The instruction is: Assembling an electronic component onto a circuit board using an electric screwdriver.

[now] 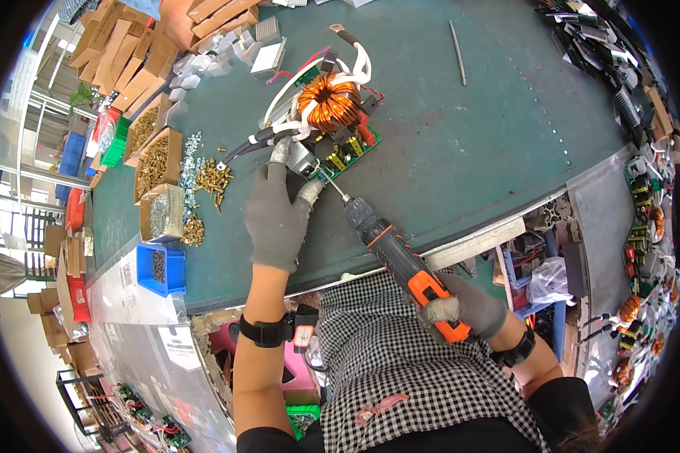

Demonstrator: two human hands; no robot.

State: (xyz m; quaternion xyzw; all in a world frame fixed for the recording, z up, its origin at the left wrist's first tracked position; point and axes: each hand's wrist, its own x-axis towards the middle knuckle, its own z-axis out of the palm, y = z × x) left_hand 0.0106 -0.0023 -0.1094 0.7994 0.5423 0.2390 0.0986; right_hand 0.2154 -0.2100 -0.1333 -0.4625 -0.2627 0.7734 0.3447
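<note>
My right hand (468, 306), in a grey glove, grips an orange and black electric screwdriver (395, 257). Its thin bit slants up and left to the near edge of a green circuit board (366, 155). At that same edge my gloved left hand (279, 208) pinches the board beside a silver metal block (302, 160), thumb and forefinger on either side of it. A large copper-wound coil (329, 103) sits on the board, with white and black cables around it. The exact contact of the bit tip is too small to make out.
Brass screws (214, 180) lie loose left of the board, beside cardboard boxes of fasteners (157, 162). A blue bin (160, 269) stands near the table's left corner. Silver heat sinks (268, 60) sit at the back, and a metal rod (459, 53) lies farther right.
</note>
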